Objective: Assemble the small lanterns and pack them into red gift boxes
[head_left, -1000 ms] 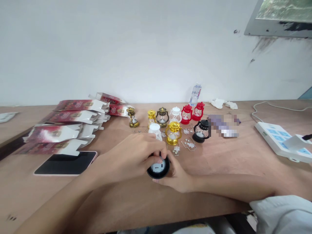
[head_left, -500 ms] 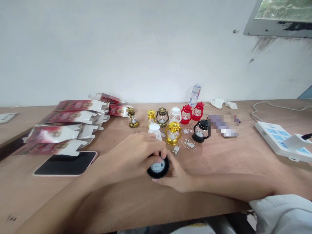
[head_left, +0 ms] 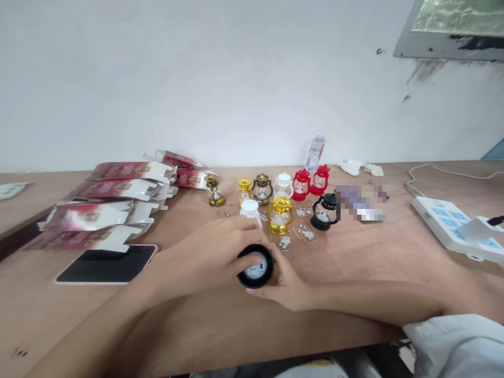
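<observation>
A round black object (head_left: 269, 274) with a pale disc inside faces up between my hands, above the table's front part. My right hand (head_left: 289, 286) is wrapped round its right side. My left hand (head_left: 220, 247) lies over its left side, thumb pressed on the pale disc inside the rim and fingers curled beyond it. Just past my hands stand a white lantern (head_left: 249, 208), a gold lantern (head_left: 279, 216) and a black lantern (head_left: 323, 212). Small metal and white parts (head_left: 305, 233) lie among them.
Behind are more lanterns, including a red one (head_left: 301, 185), and a bottle (head_left: 315, 152). Red boxes (head_left: 114, 188) and a phone (head_left: 106, 264) lie at left. A power strip (head_left: 444, 220) with a cable is at right; crumpled tissue (head_left: 350, 167) lies near the wall.
My left fingers have shifted slightly at the black object's far rim, so more of that rim shows. The thumb stays inside, and my right hand has hardly moved.
</observation>
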